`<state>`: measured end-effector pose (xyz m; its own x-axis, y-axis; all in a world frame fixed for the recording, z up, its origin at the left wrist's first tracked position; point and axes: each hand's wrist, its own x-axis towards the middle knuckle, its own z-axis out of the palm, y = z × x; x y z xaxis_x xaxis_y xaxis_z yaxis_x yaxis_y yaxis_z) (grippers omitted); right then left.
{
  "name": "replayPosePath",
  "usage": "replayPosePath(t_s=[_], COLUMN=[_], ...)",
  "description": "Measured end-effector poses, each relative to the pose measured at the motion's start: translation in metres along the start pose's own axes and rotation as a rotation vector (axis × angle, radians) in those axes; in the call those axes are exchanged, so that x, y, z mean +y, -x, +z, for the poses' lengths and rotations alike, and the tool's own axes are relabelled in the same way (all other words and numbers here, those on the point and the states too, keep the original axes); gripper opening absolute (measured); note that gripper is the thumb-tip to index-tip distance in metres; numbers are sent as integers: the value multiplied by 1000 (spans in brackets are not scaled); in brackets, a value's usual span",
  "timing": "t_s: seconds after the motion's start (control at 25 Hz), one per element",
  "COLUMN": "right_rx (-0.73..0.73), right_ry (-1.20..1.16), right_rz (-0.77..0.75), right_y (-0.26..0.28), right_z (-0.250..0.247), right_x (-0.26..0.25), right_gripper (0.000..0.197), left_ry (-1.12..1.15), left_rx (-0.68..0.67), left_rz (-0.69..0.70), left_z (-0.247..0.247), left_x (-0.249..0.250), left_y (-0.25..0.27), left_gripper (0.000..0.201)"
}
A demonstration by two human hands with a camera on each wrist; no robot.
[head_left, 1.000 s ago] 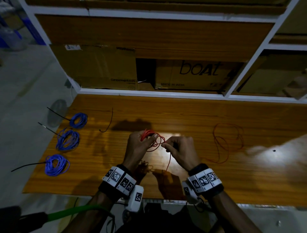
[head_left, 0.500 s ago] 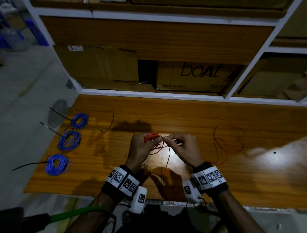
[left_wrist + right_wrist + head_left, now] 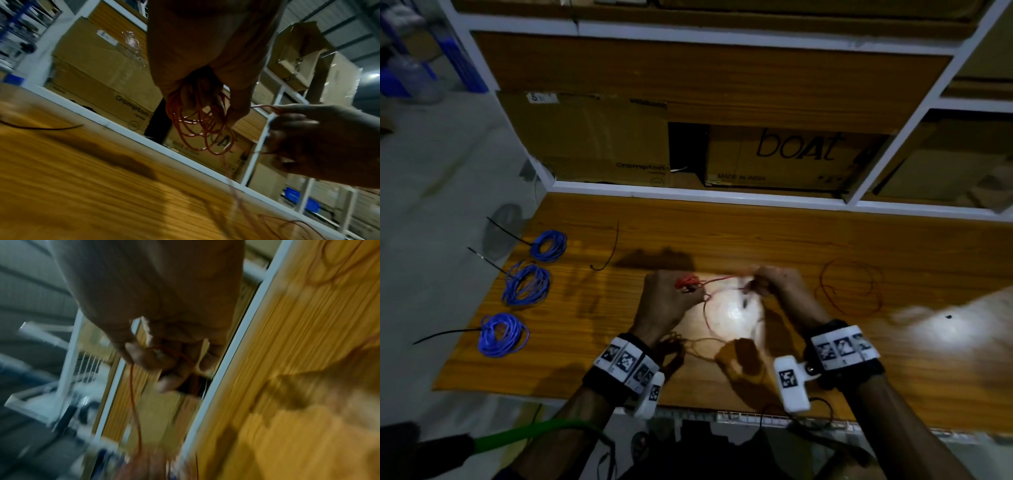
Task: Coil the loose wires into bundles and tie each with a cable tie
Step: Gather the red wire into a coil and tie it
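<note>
- red wire coil (image 3: 687, 281)
- 3 blue wire bundles (image 3: 503, 334), black ties
- orange-brown wood-grain table (image 3: 756, 236)
- white shelf frame (image 3: 688, 192)
- brown boxes (image 3: 774, 154), black lettering
- b/w checker wristbands (image 3: 626, 361)

Three blue wire bundles (image 3: 517, 284) line the tabletop's (image 3: 756, 233) left edge, a black cable tie (image 3: 607, 250) just beside them; a loose red wire (image 3: 849, 287) sprawls on the right; bare wood runs between, up to the shelf frame (image 3: 722, 193) and its cardboard boxes (image 3: 774, 157).
</note>
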<state>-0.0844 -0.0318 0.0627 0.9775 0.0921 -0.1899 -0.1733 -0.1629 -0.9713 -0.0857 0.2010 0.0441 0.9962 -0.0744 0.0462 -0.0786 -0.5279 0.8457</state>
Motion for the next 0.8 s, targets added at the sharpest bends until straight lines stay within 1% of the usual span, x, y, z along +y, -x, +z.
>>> replayPosePath(t_s=[0.04, 0.08, 0.12, 0.16, 0.2, 0.24, 0.28, 0.32, 0.36, 0.4, 0.48, 0.56, 0.6, 0.64, 0.68, 0.72, 0.76, 0.8], right_rx=[9, -15, -69, -130, -150, -114, -48, 23, 90, 132, 202, 268, 338, 436, 501, 492, 403, 371], right_ry=[-21, 13, 124, 302, 548, 857, 1151, 1405, 1578, 1677, 1750, 1790, 1753, 1627, 1429, 1199, 920, 522], right_rz=[-9, -22, -55, -116, -192, -254, -277, -247, -183, -122, -21, 75, 131, 167, 213, 290, 365, 394], right_y=[1, 2, 3, 4, 3, 1, 1, 3, 5, 10, 18, 20, 17, 13, 9, 6, 3, 3], right_z=[-15, -29, -43, -54, -65, -77, -91, -109, -130, -149, -172, -181, -186, -192, -200, -205, -209, -210], right_x=[-3, -5, -5, -3, -1, 1, 2, 3, 3, 3, 2, 2, 4, 5, 7, 9, 11, 13], right_gripper=[45, 46, 48, 49, 47, 40, 33, 30, 33, 42, 60, 62, 63, 70, 75, 71, 53, 34], left_ry=[-34, -65, -104, -147, -185, -208, -213, -203, -204, -214, -223, -213, -213, -215, -215, -219, -221, -217], left_rx=[25, 43, 45, 34, 27, 39, 69, 106, 135, 152, 180, 170, 165, 169, 184, 203, 213, 209], left_rz=[-1, 6, 20, 42, 61, 66, 51, 21, -10, -38, -72, -63, -48, -34, -24, -23, -30, -45], left_z=[-7, -13, -16, -17, -18, -20, -24, -31, -41, -49, -60, -59, -55, -51, -48, -46, -46, -46], left_x=[-7, -12, -16, -18, -19, -23, -28, -37, -46, -54, -57, -48, -42, -37, -33, -33, -33, -34], left_y=[-1, 0, 1, 2, 4, 4, 3, 2, 0, -1, -1, -2, -3, -5, -6, -8, -8, -7], left_gripper=[14, 13, 13, 14, 13, 14, 15, 19, 23, 25, 24, 20, 19, 19, 20, 22, 24, 23])
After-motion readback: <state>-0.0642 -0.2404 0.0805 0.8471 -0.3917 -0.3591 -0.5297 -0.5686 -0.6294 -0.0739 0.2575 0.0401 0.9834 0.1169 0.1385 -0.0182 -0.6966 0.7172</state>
